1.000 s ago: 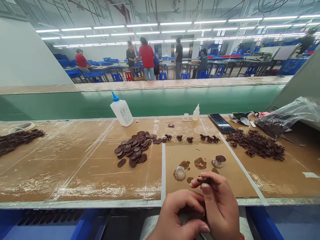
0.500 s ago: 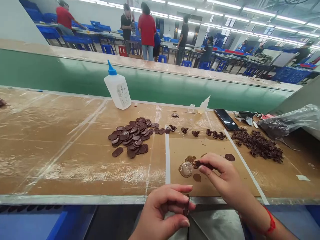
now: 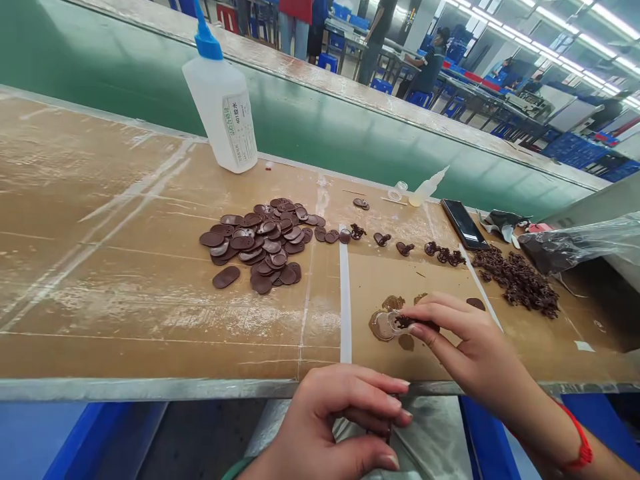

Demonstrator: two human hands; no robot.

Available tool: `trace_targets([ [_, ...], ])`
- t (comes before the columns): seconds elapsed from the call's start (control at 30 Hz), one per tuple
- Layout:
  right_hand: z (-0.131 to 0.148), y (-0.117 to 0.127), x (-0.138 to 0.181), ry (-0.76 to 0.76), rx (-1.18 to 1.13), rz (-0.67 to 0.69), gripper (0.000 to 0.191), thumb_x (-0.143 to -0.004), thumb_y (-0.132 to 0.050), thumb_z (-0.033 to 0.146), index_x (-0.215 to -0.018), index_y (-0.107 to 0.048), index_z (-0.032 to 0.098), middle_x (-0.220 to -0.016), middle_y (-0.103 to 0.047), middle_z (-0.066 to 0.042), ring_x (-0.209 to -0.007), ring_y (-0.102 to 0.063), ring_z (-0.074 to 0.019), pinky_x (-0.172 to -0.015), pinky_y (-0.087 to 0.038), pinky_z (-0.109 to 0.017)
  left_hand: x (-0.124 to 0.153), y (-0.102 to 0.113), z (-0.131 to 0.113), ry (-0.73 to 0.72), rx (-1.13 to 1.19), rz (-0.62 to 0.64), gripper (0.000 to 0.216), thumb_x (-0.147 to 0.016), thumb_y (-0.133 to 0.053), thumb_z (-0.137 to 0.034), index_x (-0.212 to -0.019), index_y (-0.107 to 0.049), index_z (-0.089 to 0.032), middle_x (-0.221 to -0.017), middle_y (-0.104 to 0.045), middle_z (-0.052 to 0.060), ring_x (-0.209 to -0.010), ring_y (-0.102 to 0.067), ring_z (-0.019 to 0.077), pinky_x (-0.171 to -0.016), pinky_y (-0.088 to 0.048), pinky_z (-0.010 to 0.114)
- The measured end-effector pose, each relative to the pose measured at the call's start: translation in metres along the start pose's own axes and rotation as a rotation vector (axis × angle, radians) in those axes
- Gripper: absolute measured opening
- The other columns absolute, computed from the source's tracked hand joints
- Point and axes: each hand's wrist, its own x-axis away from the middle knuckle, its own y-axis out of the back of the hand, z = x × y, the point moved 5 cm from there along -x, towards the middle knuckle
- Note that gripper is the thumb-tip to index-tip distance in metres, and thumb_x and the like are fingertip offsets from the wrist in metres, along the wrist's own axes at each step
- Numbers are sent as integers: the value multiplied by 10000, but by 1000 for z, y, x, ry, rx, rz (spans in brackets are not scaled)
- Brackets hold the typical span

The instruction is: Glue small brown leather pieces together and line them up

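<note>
My left hand [image 3: 340,420], near the table's front edge, is closed around a thin brown oval disc [image 3: 386,433], seen edge-on and mostly behind the fingers. Between thumb and fingertips of my right hand [image 3: 463,333] is a small dark brown figure [image 3: 403,322] with an intricate outline. It is at the rim of a small clear cup [image 3: 384,327], which sits amid brown wet-looking spots on a board. Whether figure and cup touch, I cannot tell. Left of the board lies a heap of brown oval discs [image 3: 260,243]. Several discs with figures on them [image 3: 405,249] form a row behind the cup.
A large white bottle with a blue nozzle [image 3: 223,113] stands at the back, a small dropper bottle [image 3: 427,187] farther right. A phone [image 3: 464,225], a pile of dark figures [image 3: 525,283] and a plastic bag [image 3: 585,243] lie to the right. People are in the background.
The head view has tilted and dropped toward the table. My right hand has brought the figure to the cup's rim. My left hand still holds the disc.
</note>
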Motion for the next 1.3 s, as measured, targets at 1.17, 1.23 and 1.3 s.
trace_targets([
  [1.17,10,0,6,119,130,-66,204,-990,-598,128,-1056,-764,226,-923,-702,-51,-821,-676,-206,-697,-516,-314,-1,-4,4,-7,78,-72,389,-763,-885,-88,-1057,-835,-337,-1184,-813,47,-913,-826,215,-778,-649,204],
  [1.23,9,1,5,77,93,-77,193,-986,-612,135,-1051,-766,232,-906,-708,-42,-812,-677,-204,-693,-516,-309,-2,-3,4,-14,106,-79,410,-764,-888,-96,-1088,-827,-339,-1180,-814,46,-918,-825,219,-794,-653,216],
  [1.3,8,4,5,16,37,-104,160,-985,-634,159,-1034,-764,240,-876,-710,-28,-794,-674,-198,-680,-512,-300,-2,-3,5,-11,126,-83,432,-765,-891,-106,-1118,-817,-345,-1168,-815,40,-924,-824,221,-806,-656,226],
])
